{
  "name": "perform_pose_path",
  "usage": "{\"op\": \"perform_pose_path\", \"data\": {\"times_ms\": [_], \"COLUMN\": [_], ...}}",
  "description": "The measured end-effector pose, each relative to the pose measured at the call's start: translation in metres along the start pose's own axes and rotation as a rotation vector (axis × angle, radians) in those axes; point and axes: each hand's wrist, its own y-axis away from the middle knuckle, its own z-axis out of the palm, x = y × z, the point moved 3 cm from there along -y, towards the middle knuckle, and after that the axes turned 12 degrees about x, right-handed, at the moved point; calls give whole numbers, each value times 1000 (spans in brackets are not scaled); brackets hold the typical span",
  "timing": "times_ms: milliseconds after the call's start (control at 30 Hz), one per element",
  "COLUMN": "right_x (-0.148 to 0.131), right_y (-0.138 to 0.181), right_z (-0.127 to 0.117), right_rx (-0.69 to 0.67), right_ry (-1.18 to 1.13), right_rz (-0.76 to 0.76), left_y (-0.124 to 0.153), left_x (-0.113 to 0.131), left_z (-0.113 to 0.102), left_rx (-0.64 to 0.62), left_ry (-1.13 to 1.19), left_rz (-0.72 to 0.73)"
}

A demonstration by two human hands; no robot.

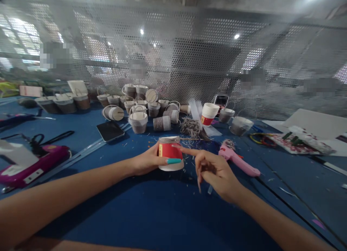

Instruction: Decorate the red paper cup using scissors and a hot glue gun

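My left hand is wrapped round a red and white paper cup that stands upside down on the blue table; a grey band runs round the cup's top edge. My right hand is just right of the cup. Its index finger stretches out and touches the cup's side, and the other fingers are curled loosely with nothing in them. A pink glue gun lies on the table just beyond my right hand.
Several small finished cup baskets with handles crowd the back of the table, with a stack of paper cups, a phone, a purple glue gun at left and scissors at right. A perforated metal screen closes the far side.
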Motion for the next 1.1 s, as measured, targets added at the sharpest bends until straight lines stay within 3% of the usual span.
{"op": "perform_pose_path", "data": {"times_ms": [233,500,900,1100], "right_x": [-7,-3,-4,-1], "right_y": [4,-1,-10,-10], "right_z": [13,10,1,-2], "right_rx": [-118,-104,64,165], "right_ry": [-14,-441,-633,-587], "right_rz": [100,251,418,308], "left_y": [1,1,2,3], "left_x": [3,2,3,5], "left_z": [1,-2,-5,-2], "left_rx": [-41,-133,-211,-237], "left_ry": [3,88,141,171], "left_rz": [-17,-46,-83,-101]}}
